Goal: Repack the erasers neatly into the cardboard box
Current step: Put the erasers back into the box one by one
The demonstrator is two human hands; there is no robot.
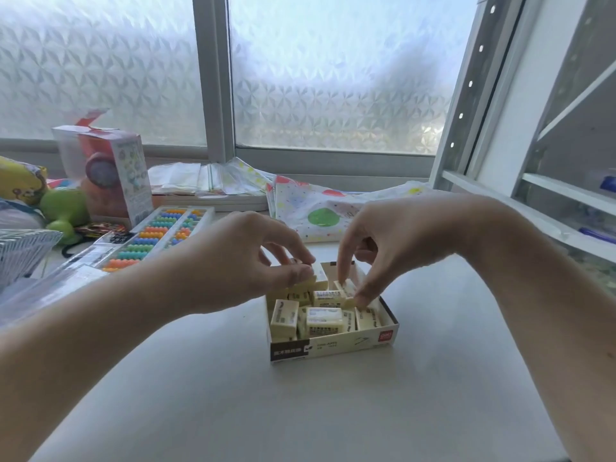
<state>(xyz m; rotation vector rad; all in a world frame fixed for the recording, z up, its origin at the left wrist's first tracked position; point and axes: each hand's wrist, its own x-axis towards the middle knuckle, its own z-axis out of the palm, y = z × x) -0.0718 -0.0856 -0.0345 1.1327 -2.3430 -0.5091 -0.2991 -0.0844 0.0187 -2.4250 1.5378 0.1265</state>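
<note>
Two bare hands reach over an open cardboard box (333, 345) on a pale grey counter (300, 411). The left hand (246, 258) has its fingers curled, thumb and fingertips pinching a cream eraser (318, 274) at the box's far left corner. The right hand (393, 241) also curls downward, index finger and thumb pinching a second eraser (345, 290) just beside the first. The hands are close together but not touching. Below them, the box holds many more cream erasers (324, 320), lying jumbled at different angles. Each carries small printed text, too blurred to read. The box's near wall has a black panel with white characters and a red logo patch at its right end, neither legible. Beyond the left hand lie a colourful abacus (163, 235) and a printed carton (116, 175). Beyond the right hand is spotted wrapping paper (316, 208). A frosted window (333, 78) fills the background, white shelving (550, 128) to the right
</note>
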